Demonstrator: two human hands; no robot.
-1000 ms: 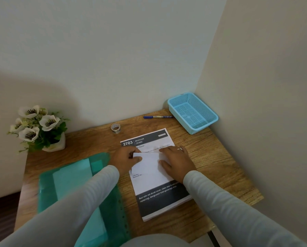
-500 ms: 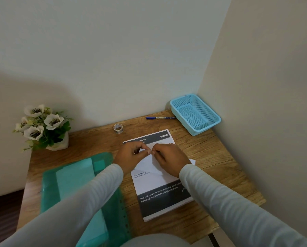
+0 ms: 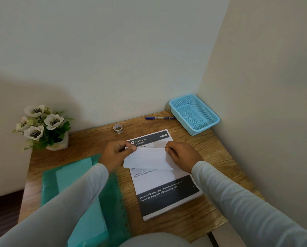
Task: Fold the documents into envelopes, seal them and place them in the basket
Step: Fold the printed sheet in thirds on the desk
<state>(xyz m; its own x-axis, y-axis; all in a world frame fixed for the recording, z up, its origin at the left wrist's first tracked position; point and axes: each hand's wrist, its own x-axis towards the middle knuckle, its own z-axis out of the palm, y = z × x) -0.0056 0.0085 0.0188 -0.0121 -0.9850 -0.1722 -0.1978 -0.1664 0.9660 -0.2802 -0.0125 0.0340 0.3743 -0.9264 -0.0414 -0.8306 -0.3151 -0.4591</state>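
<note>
The person is holding a folded sheet [image 3: 147, 159] just above the stack of documents [image 3: 167, 189] in the middle of the frame. Both hands are gripping it by the top edge. The left hand [image 3: 113, 155] is pinching the upper left corner between thumb and forefinger, and the right hand [image 3: 181, 155] is pinching the upper right corner, its other fingers curling in below. The sheet is hanging as a narrow white band, its lower edge lying over the printed page. Whether it is folded in thirds or in half is hard to tell from this angle.

The step in hand is looking like the finishing of the fold. To do it well, the person should be matching the two corners edge to edge before pressing any crease. Then the band should be going flat on the stack, with a fingertip running along the crease so it slips cleanly into an envelope.

The teal envelopes [image 3: 74, 172] are lying in the green folder [image 3: 117, 193] at lower left. The basket [image 3: 205, 128] is sitting at the upper right corner of the table [image 3: 211, 157].
</note>
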